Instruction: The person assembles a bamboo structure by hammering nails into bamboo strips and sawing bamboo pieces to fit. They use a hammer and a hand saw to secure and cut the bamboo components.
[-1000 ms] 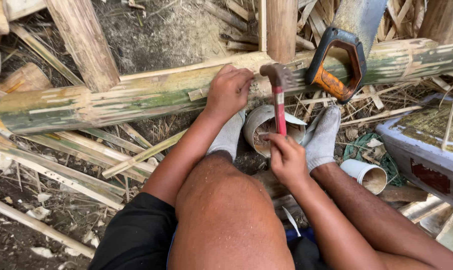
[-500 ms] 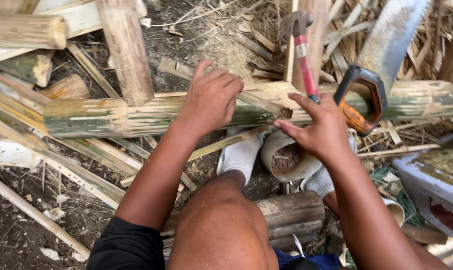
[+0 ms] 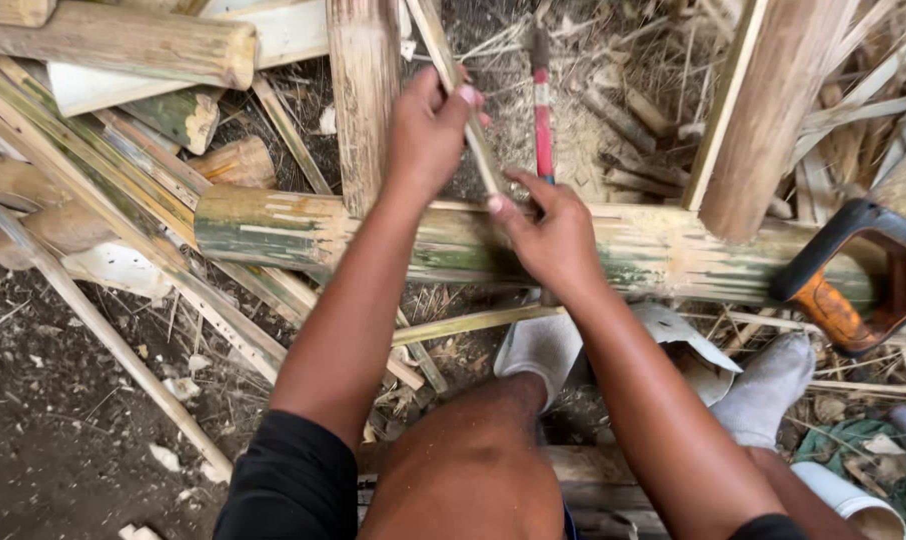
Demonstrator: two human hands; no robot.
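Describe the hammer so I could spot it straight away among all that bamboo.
Find the long green bamboo pole lying crosswise. The right hand rests on it; the hammer stands just behind that hand, head up. Its red handle with a white band is the only bright colour among the tan and green stalks.

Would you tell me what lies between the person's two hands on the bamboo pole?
In the head view, a thin bamboo strip slants between the left hand and right hand, both pinching it above the bamboo pole; a red-handled tool lies just behind.

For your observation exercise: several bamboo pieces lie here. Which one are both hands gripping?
The thin split bamboo strip, slanting up from the green pole. The left hand holds it higher up, the right hand lower; the thick round poles lie untouched.
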